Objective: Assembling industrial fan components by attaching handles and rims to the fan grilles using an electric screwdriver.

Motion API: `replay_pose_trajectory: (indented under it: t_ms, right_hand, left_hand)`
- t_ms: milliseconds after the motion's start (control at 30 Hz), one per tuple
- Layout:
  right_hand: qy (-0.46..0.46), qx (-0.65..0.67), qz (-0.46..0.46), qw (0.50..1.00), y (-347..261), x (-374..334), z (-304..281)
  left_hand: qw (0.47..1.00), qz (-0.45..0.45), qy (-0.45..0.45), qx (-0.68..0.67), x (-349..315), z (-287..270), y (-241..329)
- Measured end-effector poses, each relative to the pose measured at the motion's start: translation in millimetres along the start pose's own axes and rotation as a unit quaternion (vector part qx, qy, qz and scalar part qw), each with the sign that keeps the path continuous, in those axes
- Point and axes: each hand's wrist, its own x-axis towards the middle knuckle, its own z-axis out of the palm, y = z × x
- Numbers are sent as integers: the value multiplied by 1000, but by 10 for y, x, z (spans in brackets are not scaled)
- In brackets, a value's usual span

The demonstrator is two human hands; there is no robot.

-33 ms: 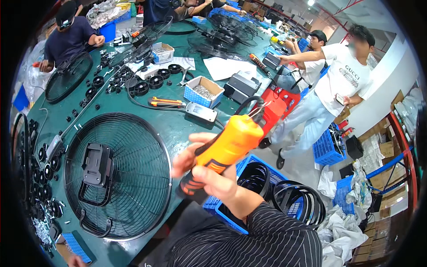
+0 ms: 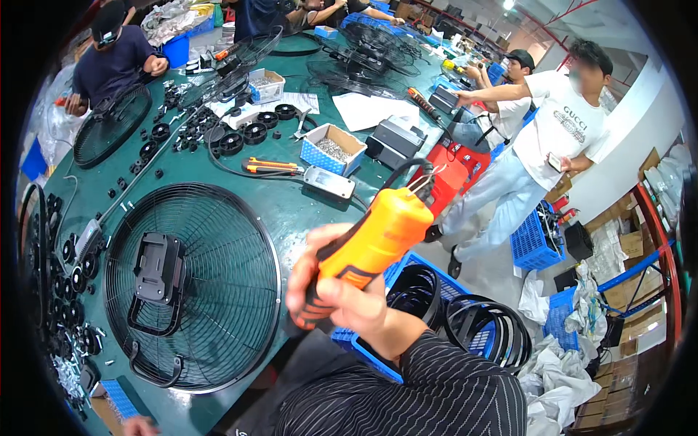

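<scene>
My right hand [image 2: 358, 301], in a striped dark sleeve, is wrapped round an orange and black electric screwdriver [image 2: 378, 231]. A thin wire loop and a black cord come off its upper end; its black lower end points down-left and its tip cannot be made out. Below and left of it, a black round fan grille [image 2: 218, 291] lies on the green table [image 2: 254, 200], with a black bracket [image 2: 158, 270] at its middle. At the bottom edge only part of my left hand [image 2: 139, 426] shows, near a small blue carton [image 2: 123, 403]; its fingers are unclear.
Black wheel-like parts [image 2: 254, 134] and loose screws [image 2: 71, 378] lie along the table's left. A box of screws [image 2: 333, 148], an orange cutter [image 2: 270, 166] and a grey control box [image 2: 329, 183] sit farther back. A blue crate [image 2: 396, 272] holds black rings. Co-workers stand around.
The fingers of my right hand have closed in round the screwdriver, which has tilted slightly. My left hand has shifted a little to the right at the bottom edge.
</scene>
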Motion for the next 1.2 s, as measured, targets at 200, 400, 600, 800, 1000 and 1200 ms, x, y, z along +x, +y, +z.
replay_pose_trajectory:
  t_ms: [200, 400, 600, 800, 1000, 1200]
  right_hand:
    - [1, 264, 33, 964, 264, -162, 624]
    - [7, 240, 57, 969, 357, -225, 735]
    - [6, 233, 61, 971, 287, -217, 771]
    - [-41, 201, 24, 978, 363, -270, 694]
    - [-49, 174, 33, 983, 467, -274, 671]
    - [-21, 143, 92, 985, 570, -329, 551]
  left_hand:
    - [901, -107, -169, -384, -712, 1092, 718]
    - [877, -73, -144, -452, -782, 1243, 729]
    - [908, -71, -128, -394, -713, 1245, 810]
    - [885, -53, -181, -426, -724, 1181, 734]
    - [891, 1, -157, -425, -804, 1261, 654]
    - [894, -42, -184, -407, -970, 1341, 595]
